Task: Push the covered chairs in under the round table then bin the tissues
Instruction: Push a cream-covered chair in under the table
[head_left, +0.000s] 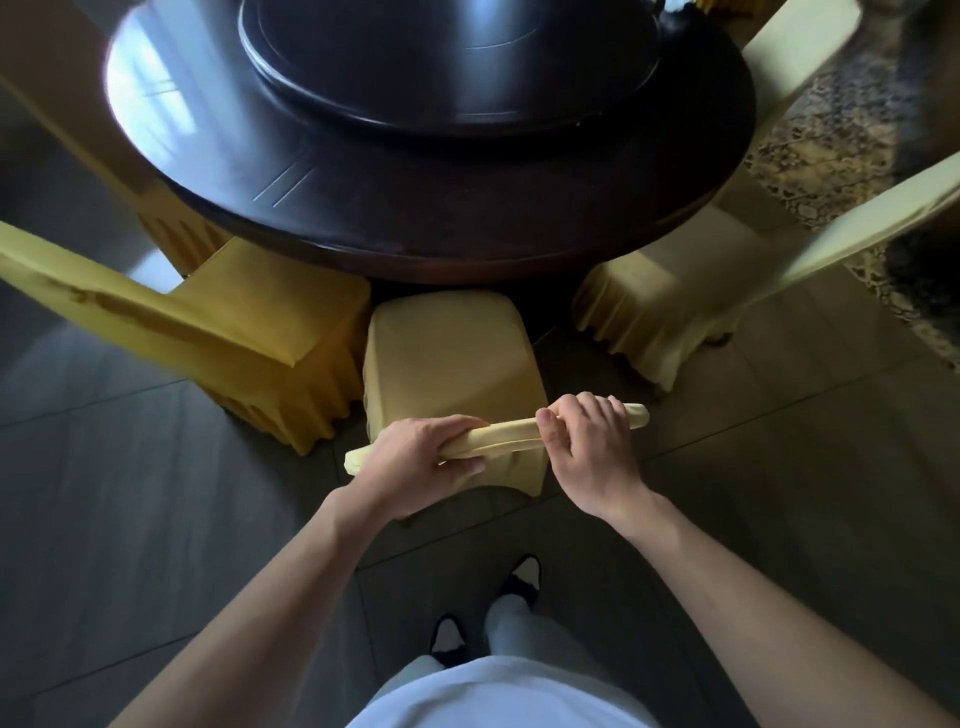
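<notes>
Both hands are on the top rail of the middle covered chair (452, 358), and this is the pushing-in step. The left hand (415, 452) is wrapped over the left part of the rail, fingers curled down the far side, thumb on the near side. The right hand (587, 436) is clamped on the right part, thumb hooked over the top. The yellow-gold fabric bunches under both grips. The seat's front edge sits just at the near edge of the round table (431, 208), barely tucked beneath it, so by my reckoning there is more travel to go.

The next move calls for a level, straight shove toward the table's centre, both hands driving evenly so the chair does not swing into its neighbours. The left-hand covered chair (249, 322) stands close beside it, angled, its skirt almost touching. The pale chair on the right (691, 291) sits a little further off, seat partly under the table's edge.

No tissues and no bin show anywhere here; that part waits.

The table is dark polished wood with a raised turntable (447, 62) in the middle, window light glaring off its left side. Grey floor tiles (130, 493) underfoot, a patterned rug (831, 135) at far right.
</notes>
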